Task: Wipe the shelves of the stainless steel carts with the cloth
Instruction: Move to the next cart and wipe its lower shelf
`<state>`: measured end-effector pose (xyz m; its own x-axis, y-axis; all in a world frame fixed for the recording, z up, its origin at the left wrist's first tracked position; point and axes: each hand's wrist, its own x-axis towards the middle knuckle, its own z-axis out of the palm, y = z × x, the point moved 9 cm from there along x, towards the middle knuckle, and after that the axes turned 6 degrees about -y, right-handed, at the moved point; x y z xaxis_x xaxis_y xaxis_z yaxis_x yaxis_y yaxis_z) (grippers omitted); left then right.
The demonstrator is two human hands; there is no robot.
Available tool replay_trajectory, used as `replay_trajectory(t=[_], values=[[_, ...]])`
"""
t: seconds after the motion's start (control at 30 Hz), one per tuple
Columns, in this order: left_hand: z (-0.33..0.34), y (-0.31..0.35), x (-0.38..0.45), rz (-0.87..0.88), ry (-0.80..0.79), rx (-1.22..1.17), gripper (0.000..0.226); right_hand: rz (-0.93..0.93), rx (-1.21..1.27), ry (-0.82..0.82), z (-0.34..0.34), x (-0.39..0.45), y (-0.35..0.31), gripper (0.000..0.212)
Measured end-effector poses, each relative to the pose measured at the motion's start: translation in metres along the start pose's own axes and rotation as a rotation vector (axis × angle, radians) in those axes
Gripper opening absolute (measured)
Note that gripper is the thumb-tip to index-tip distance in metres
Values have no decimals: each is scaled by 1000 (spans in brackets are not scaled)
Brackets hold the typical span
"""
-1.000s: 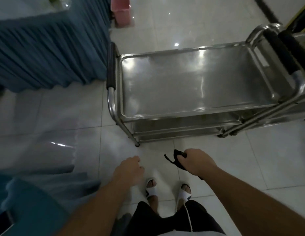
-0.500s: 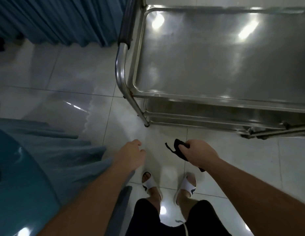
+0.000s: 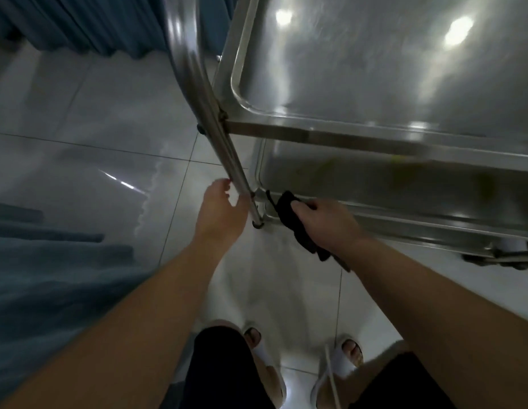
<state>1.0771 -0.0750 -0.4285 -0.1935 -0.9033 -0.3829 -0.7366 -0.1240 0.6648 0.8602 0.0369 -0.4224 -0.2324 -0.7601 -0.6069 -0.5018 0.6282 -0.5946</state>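
At the near left corner of the stainless steel cart (image 3: 374,134), a black cloth (image 3: 295,222) is being gripped in the right hand (image 3: 327,222), its upper end lying at the rim of the lower shelf (image 3: 389,178). Left hand (image 3: 221,214) is being held released, fingers relaxed, just beside the cart leg (image 3: 242,184). White tiled floor (image 3: 94,119) is being stood on in white sandals (image 3: 342,364).

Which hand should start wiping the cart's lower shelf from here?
Right. The right hand already grips the black cloth at the lower shelf's near corner rim. The left hand holds nothing and sits open beside the cart leg, better placed to steady the cart.
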Motion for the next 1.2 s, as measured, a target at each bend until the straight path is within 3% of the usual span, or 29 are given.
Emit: replay_trajectory(t=[0.07, 0.2, 0.37, 0.43, 0.5, 0.57, 0.77, 1.03, 1.1, 1.2], values=[[5, -4, 14, 53, 68, -86, 53, -50, 14, 78, -4, 23, -11, 49], [14, 7, 36, 223, 118, -299, 13, -168, -22, 236, -23, 73, -39, 46], [17, 17, 63, 343, 175, -641, 13, -413, -159, 481, -24, 109, -78, 40], [24, 16, 71, 359, 201, -739, 13, -540, -212, 405, 7, 124, -87, 35], [28, 10, 77, 354, 252, -755, 14, -598, -417, 199, 55, 147, -87, 30], [28, 8, 81, 375, 305, -732, 21, -570, -592, 170, 80, 164, -76, 41], [25, 11, 78, 411, 401, -785, 23, -437, -524, 342, 53, 152, -33, 57], [27, 12, 77, 451, 375, -806, 18, 212, -399, 551, -85, 128, 141, 67], [28, 10, 79, 439, 376, -844, 18, 251, -363, 543, -79, 139, 130, 67], [27, 11, 79, 435, 372, -870, 20, 55, -421, 495, -39, 164, 61, 65]])
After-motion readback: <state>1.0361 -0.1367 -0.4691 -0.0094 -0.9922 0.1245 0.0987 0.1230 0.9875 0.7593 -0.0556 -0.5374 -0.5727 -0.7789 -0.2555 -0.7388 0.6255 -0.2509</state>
